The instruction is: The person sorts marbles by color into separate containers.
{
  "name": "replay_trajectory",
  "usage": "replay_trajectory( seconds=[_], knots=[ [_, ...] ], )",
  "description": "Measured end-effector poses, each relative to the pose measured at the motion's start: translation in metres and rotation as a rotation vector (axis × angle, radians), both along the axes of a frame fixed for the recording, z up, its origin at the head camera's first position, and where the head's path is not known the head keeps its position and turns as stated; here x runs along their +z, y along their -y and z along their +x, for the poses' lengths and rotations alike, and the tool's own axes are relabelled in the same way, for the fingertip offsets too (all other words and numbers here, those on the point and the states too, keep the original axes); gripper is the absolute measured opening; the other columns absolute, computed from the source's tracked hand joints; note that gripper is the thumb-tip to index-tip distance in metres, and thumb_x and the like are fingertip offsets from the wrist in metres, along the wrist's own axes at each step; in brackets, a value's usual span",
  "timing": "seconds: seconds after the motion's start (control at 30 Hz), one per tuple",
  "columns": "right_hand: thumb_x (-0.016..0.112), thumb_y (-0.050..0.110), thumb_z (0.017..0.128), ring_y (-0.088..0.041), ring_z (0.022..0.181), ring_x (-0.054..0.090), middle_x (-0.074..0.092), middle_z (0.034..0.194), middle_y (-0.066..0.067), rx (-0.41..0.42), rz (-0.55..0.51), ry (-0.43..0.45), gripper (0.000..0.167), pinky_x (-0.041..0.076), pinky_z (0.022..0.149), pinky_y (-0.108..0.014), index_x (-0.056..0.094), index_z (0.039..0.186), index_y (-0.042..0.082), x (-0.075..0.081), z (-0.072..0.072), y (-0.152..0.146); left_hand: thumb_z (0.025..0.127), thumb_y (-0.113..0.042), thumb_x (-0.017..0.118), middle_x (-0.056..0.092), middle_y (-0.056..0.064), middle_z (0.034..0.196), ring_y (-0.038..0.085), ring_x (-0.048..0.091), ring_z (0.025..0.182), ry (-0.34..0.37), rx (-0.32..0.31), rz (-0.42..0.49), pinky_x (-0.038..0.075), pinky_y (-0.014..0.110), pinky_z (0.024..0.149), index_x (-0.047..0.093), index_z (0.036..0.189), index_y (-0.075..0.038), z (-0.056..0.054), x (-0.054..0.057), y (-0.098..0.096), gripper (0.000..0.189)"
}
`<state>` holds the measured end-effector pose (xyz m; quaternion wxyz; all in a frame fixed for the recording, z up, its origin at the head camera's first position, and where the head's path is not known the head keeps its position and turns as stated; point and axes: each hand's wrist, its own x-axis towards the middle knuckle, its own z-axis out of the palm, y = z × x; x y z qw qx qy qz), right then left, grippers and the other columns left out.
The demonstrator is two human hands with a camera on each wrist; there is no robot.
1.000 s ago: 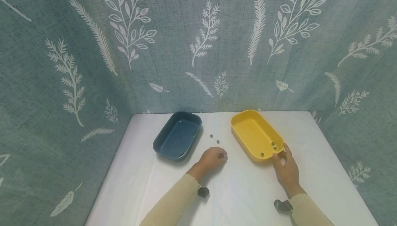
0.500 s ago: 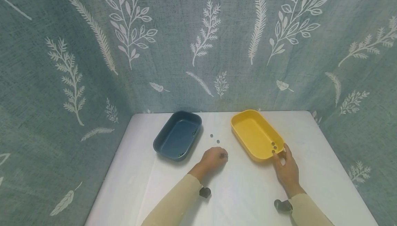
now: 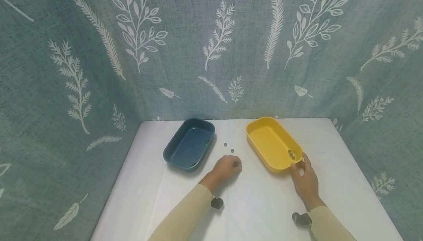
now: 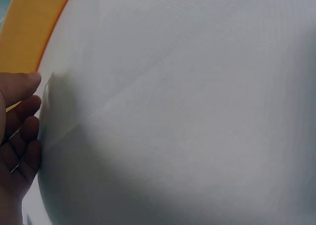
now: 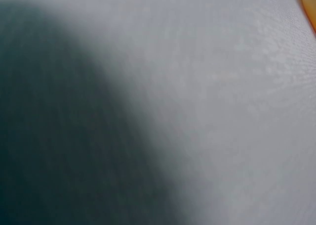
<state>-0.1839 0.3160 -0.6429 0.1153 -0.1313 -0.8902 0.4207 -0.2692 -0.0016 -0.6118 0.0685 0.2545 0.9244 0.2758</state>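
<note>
In the head view my left hand [image 3: 227, 166] is over the white table with curled fingers, pinching a small grey disc [image 3: 240, 165] at the fingertips, mostly hidden. The left wrist view shows my left hand [image 4: 19, 131] from the side, the thing it pinches hardly visible. My right hand [image 3: 305, 182] grips the near right corner of the yellow tray [image 3: 264, 160], its thumb over the rim and a finger along the outside. Inside that tray, several small dark discs [image 3: 291, 154] lie close together near the thumb. Two loose grey discs [image 3: 232, 151] lie beyond my left hand.
A dark blue tray [image 3: 166, 154] stands to the left, with small green pieces [image 3: 207, 141] along its right side and near end. Leaf-patterned curtains [image 3: 185, 50] border the white table [image 3: 257, 204] at the back and sides. In the right wrist view, a dark blurred shape covers the left.
One disc in the yellow tray has moved from the near end up to the others, which now lie in a row. My left hand has shifted slightly; the right hand keeps its place.
</note>
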Motion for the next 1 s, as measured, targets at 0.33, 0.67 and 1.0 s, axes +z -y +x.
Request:
replay_trajectory(
  seconds=[0.33, 0.67, 1.0],
  knots=[
    [0.046, 0.049, 0.100, -0.051, 0.131, 0.034, 0.045, 0.142, -0.026, 0.007, 0.004, -0.008, 0.073, 0.022, 0.104, -0.069, 0.010, 0.158, 0.023, 0.002, 0.000, -0.001, 0.091, -0.022, 0.064, 0.069, -0.009, 0.099, 0.014, 0.063, 0.100, 0.074, 0.036, 0.016, 0.049, 0.033, 0.092, 0.071, 0.103, -0.020, -0.005, 0.008, -0.005, 0.014],
    [0.045, 0.050, 0.100, -0.051, 0.132, 0.033, 0.043, 0.143, -0.025, -0.001, -0.004, 0.018, 0.073, 0.022, 0.104, -0.069, 0.008, 0.158, 0.023, 0.006, 0.002, 0.000, 0.089, -0.020, 0.068, 0.067, -0.010, 0.086, 0.006, 0.060, 0.077, -0.011, -0.040, 0.008, 0.050, 0.024, 0.072, 0.072, 0.101, -0.018, -0.014, 0.013, -0.014, 0.012],
    [0.046, 0.049, 0.100, -0.051, 0.132, 0.033, 0.044, 0.143, -0.025, 0.012, -0.011, 0.002, 0.073, 0.020, 0.105, -0.069, 0.009, 0.158, 0.022, 0.009, 0.003, 0.001, 0.090, -0.024, 0.069, 0.065, -0.013, 0.087, 0.002, 0.056, 0.072, -0.005, -0.072, -0.006, 0.050, 0.026, 0.079, 0.072, 0.104, -0.019, -0.017, 0.018, -0.035, 0.015]
  ],
)
